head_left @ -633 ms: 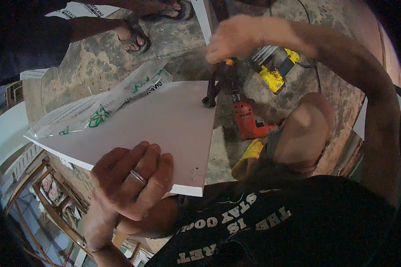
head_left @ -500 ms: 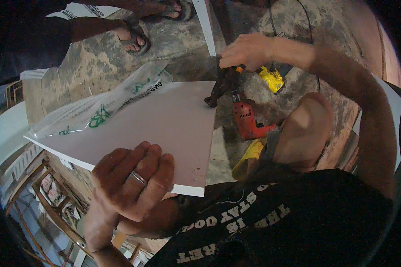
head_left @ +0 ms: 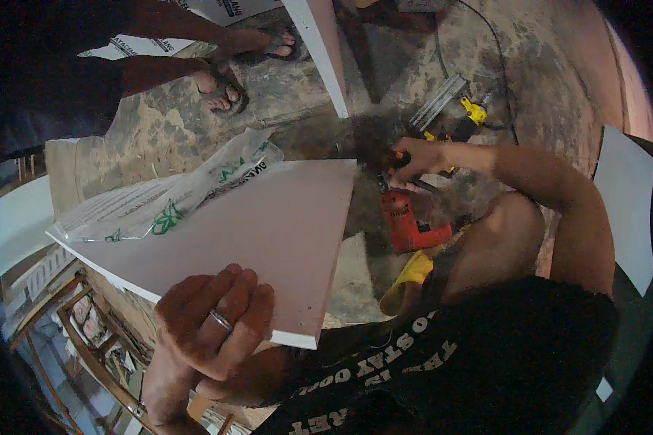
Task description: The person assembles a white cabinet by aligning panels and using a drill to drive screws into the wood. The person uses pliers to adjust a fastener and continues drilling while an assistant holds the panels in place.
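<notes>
My left hand (head_left: 214, 322), with a ring on one finger, curls its fingers over the near edge of a flat white board (head_left: 290, 232). Crumpled clear plastic wrap (head_left: 181, 196) with green print lies over the board's far left part. Just past the board's right edge, my right hand (head_left: 424, 161) is closed round a dark hand tool (head_left: 395, 158) with an orange part on its handle; its kind is unclear in the shadow and blur. A red power drill (head_left: 410, 221) lies on the floor just below that hand, beside my bent knee.
Another person's sandalled feet (head_left: 221, 94) stand at far left. A narrow white panel edge (head_left: 319, 58) rises beyond the board. Right of it lie a yellow-and-black power tool (head_left: 471, 116), metal strips (head_left: 439, 101) and a black cable (head_left: 497, 43). A yellow sandal (head_left: 406, 283) is near my knee.
My right hand has drawn the dark tool off the board's far right corner, toward me and to the right. My left hand keeps its grip. The view has shifted slightly.
</notes>
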`<control>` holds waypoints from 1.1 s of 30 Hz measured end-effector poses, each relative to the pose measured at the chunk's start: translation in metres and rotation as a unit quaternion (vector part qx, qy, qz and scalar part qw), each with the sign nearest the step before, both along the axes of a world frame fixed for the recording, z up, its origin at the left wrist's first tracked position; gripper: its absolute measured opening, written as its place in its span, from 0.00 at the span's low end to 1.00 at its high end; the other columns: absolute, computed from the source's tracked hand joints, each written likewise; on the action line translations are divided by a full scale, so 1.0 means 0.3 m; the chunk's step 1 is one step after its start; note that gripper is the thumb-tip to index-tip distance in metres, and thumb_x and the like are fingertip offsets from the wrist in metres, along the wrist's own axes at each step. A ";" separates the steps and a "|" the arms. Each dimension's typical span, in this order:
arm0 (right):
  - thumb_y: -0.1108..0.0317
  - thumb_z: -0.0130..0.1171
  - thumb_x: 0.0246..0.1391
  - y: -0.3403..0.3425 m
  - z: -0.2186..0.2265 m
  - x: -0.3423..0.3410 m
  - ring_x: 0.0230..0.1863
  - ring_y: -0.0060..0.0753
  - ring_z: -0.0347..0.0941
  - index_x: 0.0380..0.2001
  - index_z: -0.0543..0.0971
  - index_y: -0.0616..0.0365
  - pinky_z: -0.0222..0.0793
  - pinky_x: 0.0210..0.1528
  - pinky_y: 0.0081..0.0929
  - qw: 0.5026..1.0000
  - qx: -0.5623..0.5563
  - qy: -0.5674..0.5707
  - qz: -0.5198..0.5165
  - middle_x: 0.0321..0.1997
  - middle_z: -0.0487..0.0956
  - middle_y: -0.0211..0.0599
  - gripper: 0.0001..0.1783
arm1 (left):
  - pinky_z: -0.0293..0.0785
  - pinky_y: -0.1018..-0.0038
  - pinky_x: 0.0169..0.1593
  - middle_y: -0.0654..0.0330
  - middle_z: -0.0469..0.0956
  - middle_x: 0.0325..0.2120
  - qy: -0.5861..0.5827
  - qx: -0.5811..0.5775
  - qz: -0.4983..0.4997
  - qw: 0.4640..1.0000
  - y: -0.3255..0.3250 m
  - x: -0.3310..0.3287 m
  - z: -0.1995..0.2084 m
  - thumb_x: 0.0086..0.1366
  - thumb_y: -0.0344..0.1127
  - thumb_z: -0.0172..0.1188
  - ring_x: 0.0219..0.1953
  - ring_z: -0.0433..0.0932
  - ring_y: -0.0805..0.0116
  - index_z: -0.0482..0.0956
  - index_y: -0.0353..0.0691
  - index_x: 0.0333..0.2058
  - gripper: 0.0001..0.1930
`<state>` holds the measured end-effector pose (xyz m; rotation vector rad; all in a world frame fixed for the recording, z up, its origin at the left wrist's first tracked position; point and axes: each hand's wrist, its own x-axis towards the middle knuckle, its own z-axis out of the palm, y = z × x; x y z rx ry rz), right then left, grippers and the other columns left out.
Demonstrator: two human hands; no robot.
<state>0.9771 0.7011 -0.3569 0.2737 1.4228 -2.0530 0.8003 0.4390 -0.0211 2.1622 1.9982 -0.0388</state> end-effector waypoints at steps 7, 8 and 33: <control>0.74 0.61 0.46 0.144 0.245 -0.025 0.38 0.45 0.74 0.38 0.77 0.60 0.72 0.41 0.34 0.903 0.384 0.188 0.053 0.44 0.79 0.41 0.13 | 0.77 0.64 0.42 0.64 0.81 0.40 -0.017 -0.048 0.052 0.997 0.042 0.023 0.021 0.43 0.25 0.68 0.44 0.81 0.60 0.81 0.46 0.36 0.18; 0.74 0.61 0.46 0.163 0.219 -0.026 0.38 0.45 0.74 0.38 0.77 0.60 0.72 0.41 0.34 0.904 0.380 0.190 0.053 0.44 0.79 0.41 0.13 | 0.77 0.64 0.42 0.64 0.81 0.40 -0.015 -0.051 0.055 0.997 0.043 0.023 0.023 0.43 0.25 0.68 0.44 0.81 0.60 0.81 0.46 0.36 0.18; 0.64 0.55 0.54 0.226 0.328 -0.476 0.47 0.41 0.72 0.38 0.73 0.54 0.69 0.51 0.38 0.440 0.479 0.666 0.365 0.46 0.73 0.38 0.10 | 0.78 0.65 0.42 0.61 0.82 0.39 -0.004 -0.045 0.036 0.998 0.053 0.019 0.008 0.45 0.27 0.67 0.41 0.82 0.61 0.80 0.45 0.36 0.16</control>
